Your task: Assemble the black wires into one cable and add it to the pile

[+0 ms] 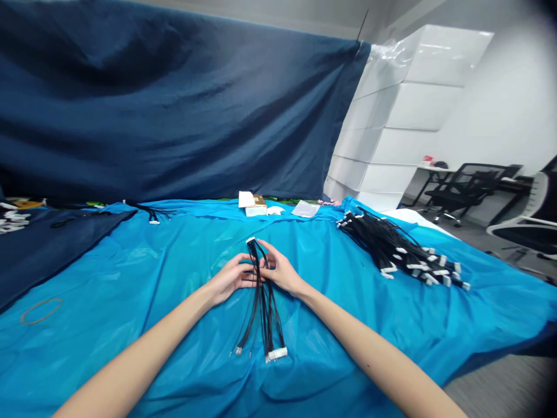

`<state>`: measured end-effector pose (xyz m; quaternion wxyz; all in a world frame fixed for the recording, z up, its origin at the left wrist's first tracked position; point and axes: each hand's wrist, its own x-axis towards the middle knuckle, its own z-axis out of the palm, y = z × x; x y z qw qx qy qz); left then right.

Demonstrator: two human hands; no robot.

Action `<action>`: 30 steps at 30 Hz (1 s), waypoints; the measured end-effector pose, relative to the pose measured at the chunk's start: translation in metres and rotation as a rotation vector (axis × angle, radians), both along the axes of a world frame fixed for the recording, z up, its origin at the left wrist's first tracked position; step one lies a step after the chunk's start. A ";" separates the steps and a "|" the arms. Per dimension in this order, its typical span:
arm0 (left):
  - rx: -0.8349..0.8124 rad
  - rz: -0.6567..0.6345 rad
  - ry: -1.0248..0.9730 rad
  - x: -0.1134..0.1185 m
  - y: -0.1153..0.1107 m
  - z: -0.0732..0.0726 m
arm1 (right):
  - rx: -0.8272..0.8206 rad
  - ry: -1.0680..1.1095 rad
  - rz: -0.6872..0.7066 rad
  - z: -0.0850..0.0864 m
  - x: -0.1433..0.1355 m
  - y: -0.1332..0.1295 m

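Apparently, the left hand (pixel 230 280) and right hand (pixel 281 271) are pinching and parting the black wire harness (pixel 263 302), nine o'clock from the cable pile (pixel 391 244), the next move probably calling for a steady hold.

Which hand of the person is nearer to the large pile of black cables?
Right hand: it is left of the pile, well apart; the left hand is farther left.

L hand (pixel 230 281) + R hand (pixel 282 273) hold blk wires (pixel 263 310) | wire pile (pixel 385 238) on blue cloth (pixel 183 342)
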<state>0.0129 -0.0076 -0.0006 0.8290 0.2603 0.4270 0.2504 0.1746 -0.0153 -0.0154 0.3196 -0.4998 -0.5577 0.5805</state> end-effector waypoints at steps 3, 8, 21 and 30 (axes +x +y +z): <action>-0.015 0.003 -0.012 0.000 -0.001 0.001 | 0.107 -0.192 0.049 0.000 0.001 0.000; -0.009 -0.004 -0.039 0.000 -0.001 0.001 | 0.153 -0.257 -0.009 -0.003 -0.001 0.000; -0.001 -0.023 -0.089 0.002 -0.002 0.003 | 0.194 -0.251 -0.154 0.004 -0.004 -0.002; -0.045 0.013 -0.065 0.005 -0.004 0.000 | 0.109 -0.139 -0.214 0.009 -0.005 -0.004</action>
